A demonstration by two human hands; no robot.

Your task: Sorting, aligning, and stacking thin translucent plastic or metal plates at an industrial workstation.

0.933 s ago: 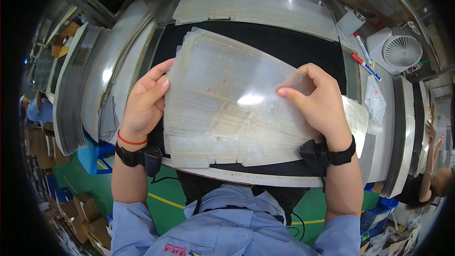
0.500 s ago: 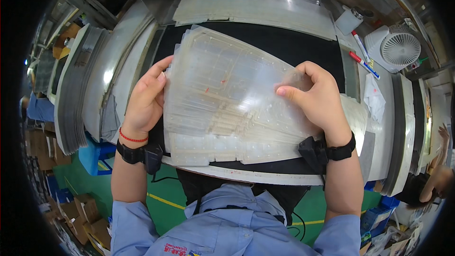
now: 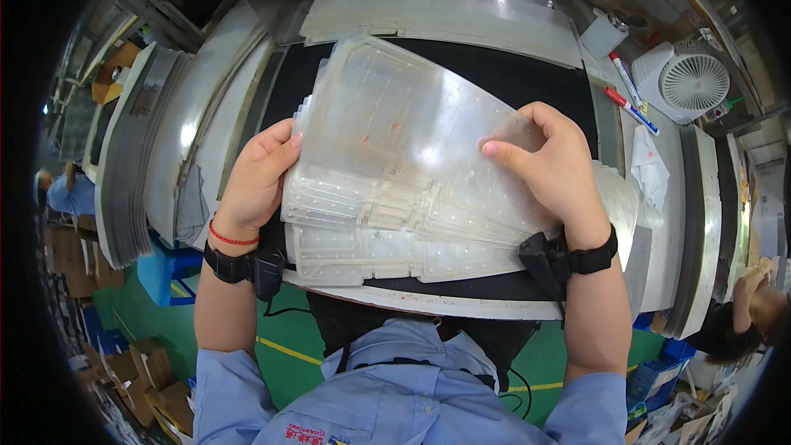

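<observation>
A fanned stack of translucent plastic sheets [image 3: 404,136], with a printed pattern of lines and dots, is held tilted over the black work surface [image 3: 461,58]. My left hand [image 3: 257,173] is closed on the left edges of the stack, its thumb on top. My right hand [image 3: 556,161] pinches the upper right edge between thumb and fingers. Small red marks show on the upper sheet. The sheets' lower edges spread like steps toward me, over another clear sheet [image 3: 329,251] at the front of the bench.
At the back right stand a white fan [image 3: 692,82], a bottle [image 3: 606,35] and two markers [image 3: 630,107]. A white cloth [image 3: 651,169] lies below them. Stacks of curved-looking sheets [image 3: 136,148] flank the left. Another person [image 3: 741,313] is at the far right edge.
The top sheets have swung up and away at the left, showing more stepped edges beneath. My left hand has shifted slightly right and down; my right hand has barely moved.
</observation>
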